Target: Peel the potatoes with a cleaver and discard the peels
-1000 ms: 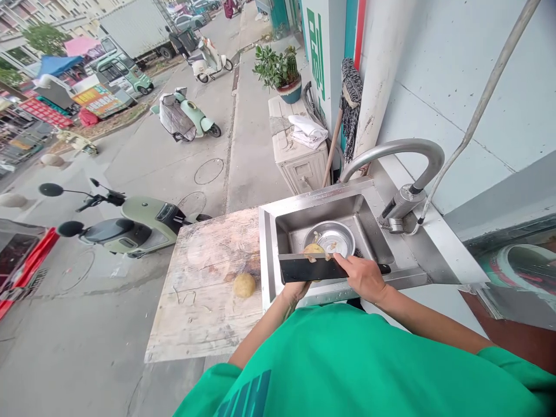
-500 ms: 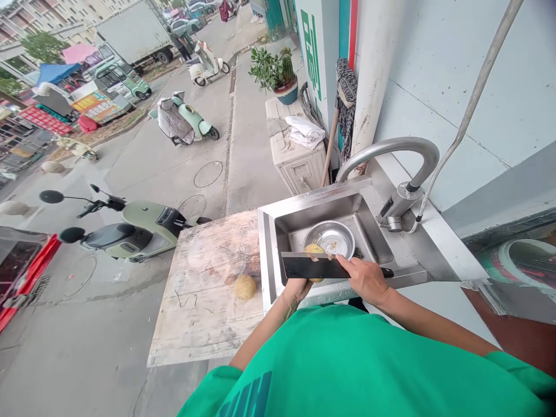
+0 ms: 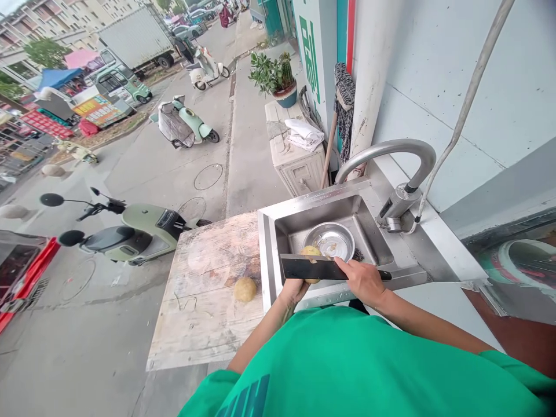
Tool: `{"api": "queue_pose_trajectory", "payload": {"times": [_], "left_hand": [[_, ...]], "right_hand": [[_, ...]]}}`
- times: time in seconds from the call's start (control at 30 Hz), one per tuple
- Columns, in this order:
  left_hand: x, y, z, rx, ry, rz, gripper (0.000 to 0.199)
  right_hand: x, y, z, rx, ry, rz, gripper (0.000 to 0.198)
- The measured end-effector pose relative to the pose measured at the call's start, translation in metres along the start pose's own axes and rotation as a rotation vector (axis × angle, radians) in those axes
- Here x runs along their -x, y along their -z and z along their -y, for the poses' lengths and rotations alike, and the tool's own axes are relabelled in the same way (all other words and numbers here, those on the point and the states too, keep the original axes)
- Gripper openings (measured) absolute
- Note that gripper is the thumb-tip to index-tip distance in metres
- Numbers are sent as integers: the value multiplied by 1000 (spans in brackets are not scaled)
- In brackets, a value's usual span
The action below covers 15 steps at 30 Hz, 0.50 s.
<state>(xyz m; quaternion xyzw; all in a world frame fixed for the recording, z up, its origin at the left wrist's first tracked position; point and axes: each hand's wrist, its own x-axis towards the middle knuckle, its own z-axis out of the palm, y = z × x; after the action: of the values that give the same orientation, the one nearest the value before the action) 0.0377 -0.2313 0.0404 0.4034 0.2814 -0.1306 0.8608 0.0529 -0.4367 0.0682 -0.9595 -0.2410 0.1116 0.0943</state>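
Observation:
A dark-bladed cleaver is gripped by its handle in my right hand, with the thumb toward the blade. Its blade lies across a potato, covering the potato's middle. From below, my left hand holds that potato; most of its fingers are hidden behind the blade and potato. Both are above the near side of the steel sink. Inside the sink sits a round metal bowl with peel scraps in it. A second potato rests on the wooden board left of the sink.
A curved faucet rises at the sink's right rear. Behind the sink are a mop, a white box unit with folded cloth, and a potted plant. A green scooter is parked left of the board.
The cleaver and my right hand have shifted very slightly left over the potato. My left hand keeps its hold. The camera view has moved a little.

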Motion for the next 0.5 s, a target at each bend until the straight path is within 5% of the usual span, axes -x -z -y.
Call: {"api": "queue_pose_trajectory", "payload": {"times": [0.3, 0.5], "left_hand": [[5, 1, -3, 59, -12, 66, 61], [-2, -4, -9, 210, 98, -98, 30]], "right_hand": [[-14, 1, -32, 40, -129, 11, 51], [-1, 10, 11, -7, -40, 17, 60]]}}
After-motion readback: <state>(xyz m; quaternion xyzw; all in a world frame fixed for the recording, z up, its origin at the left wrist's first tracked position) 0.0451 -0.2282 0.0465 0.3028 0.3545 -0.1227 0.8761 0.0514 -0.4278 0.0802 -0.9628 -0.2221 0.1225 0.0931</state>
